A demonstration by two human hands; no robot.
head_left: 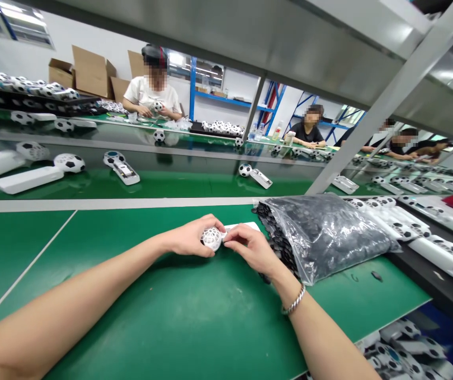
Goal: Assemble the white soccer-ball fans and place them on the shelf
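My left hand (192,237) grips a white plastic lattice ball (211,238) against the green bench top (139,316). My right hand (251,249) comes in from the right, its fingertips pinching at the ball's right side. Whatever lies under those fingertips is hidden. A flat white plastic piece (243,226) lies just behind the hands, partly covered by them. Right of my right hand sits a clear plastic bag of small black pieces (323,237), and a few of these lie loose on the bench.
A grey metal shelf (226,190) above the bench holds football-patterned balls and white boxes. Stacked white boxes (436,248) run along the right. Co-workers (151,95) sit at benches beyond, among cardboard boxes and blue racks.
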